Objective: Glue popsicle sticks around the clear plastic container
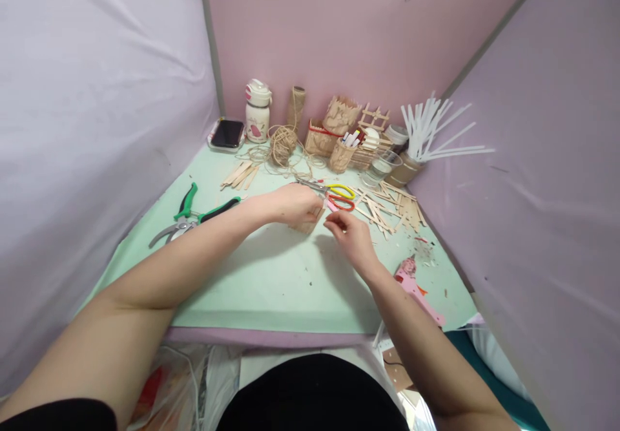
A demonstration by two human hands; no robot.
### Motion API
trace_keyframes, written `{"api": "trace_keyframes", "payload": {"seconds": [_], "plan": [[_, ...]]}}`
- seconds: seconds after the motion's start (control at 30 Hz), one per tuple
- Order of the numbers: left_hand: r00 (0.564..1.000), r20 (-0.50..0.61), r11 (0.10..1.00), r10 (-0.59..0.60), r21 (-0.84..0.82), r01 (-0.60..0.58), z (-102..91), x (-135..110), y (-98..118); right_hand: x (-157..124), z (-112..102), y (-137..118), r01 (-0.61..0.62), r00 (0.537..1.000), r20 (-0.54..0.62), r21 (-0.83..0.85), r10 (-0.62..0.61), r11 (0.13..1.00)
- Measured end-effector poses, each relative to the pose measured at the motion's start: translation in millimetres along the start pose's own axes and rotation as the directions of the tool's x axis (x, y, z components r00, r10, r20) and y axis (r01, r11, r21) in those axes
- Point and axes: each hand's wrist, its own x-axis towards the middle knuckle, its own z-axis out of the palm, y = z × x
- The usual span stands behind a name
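Note:
My left hand [299, 203] reaches across the middle of the table, its fingers bent over a small wooden piece [306, 225] that looks built from craft sticks. Most of that piece is hidden under the hand. Just to the right, my right hand [352, 236] is closed in a pinch, a little apart from the wooden piece; whatever the fingertips hold is too small to make out. Scissors [341, 199] with yellow and red handles lie right behind both hands. Near my left forearm rest green-and-black pruning shears [186, 214].
Loose craft sticks [380, 208] cover the right rear. A pink glue gun [411, 282] lies beside my right forearm. Along the back stand a twine ball [282, 145], a white bottle [258, 117], a phone [227, 134], a water cup [380, 171] and white glue sticks [429, 124].

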Motion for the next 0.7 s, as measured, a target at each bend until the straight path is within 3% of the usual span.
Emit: {"api": "trace_keyframes", "payload": {"seconds": [0.13, 0.23, 0.4, 0.7], "plan": [[0.999, 0.033, 0.998, 0.014, -0.057, -0.012, -3.5, 2, -4, -6, 10, 3, -0.015, 0.987, 0.156, -0.111, 0.033, 0.994], [0.994, 0.106, 0.998, -0.002, -0.063, 0.008, -9.2, 5, -4, -5, 17, 0, -0.019, 0.978, 0.203, -0.166, 0.053, 0.986], [0.978, 0.202, 0.996, -0.056, -0.061, 0.07, -18.2, 12, 2, -2, 22, -3, -0.02, 0.972, 0.224, -0.221, 0.071, 0.975], [0.971, 0.227, 0.994, -0.078, -0.05, 0.092, -19.4, 18, 6, -3, 29, -3, -0.02, 0.978, 0.195, -0.292, 0.08, 0.956]]}}
